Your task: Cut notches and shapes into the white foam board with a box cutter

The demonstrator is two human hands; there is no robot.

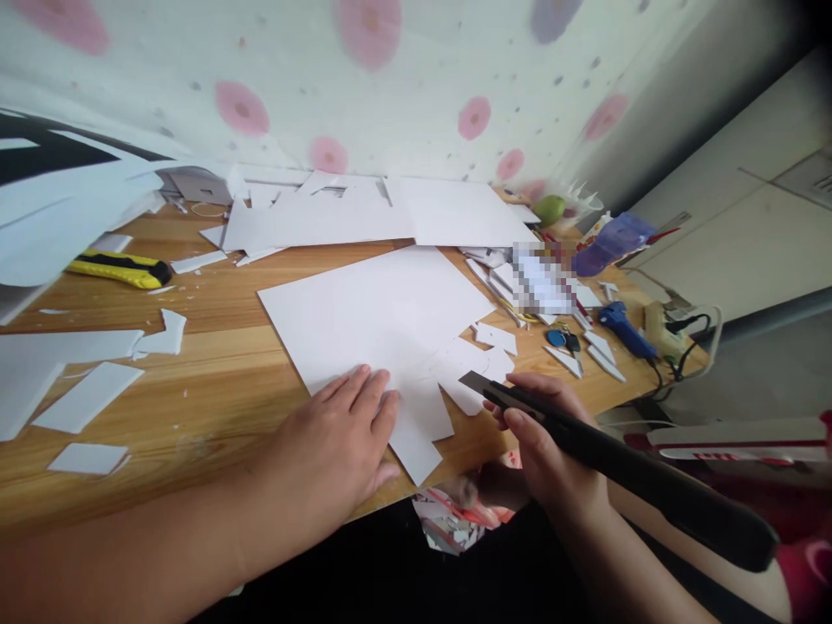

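– Knife (640, 477) nearest the camera, black, its butt low on the right. Which hand has it?

– Right hand (562, 477), fingers wrapped round the handle. The knife's long axis slants from low right up to the left.

– And the blade (477, 383)?

– Bare and pointing forward and left, over white pieces at the notched right side of the board (377, 321). Whether it touches anything, I can't tell.

– So how does the board lie from that hand?

– To its left and farther forward, flat on the table (227, 347), with one corner reaching about to the near edge. Its long axis seems to run far to near, though the cut outline makes that hard to judge.

– Which hand is nearer?

– Left hand (347, 425): it grasps nothing, laid palm down, fingers resting on the board's near left part. The other is just beside the notched side.

– Any containers?

– Below the table's near edge, what looks like a reddish bag (489, 510), with white scraps (448, 530). Back right, a purple container (614, 243); its contents I can't make out. Near it, a clear wrapper (585, 199) beside a green fruit (549, 210).
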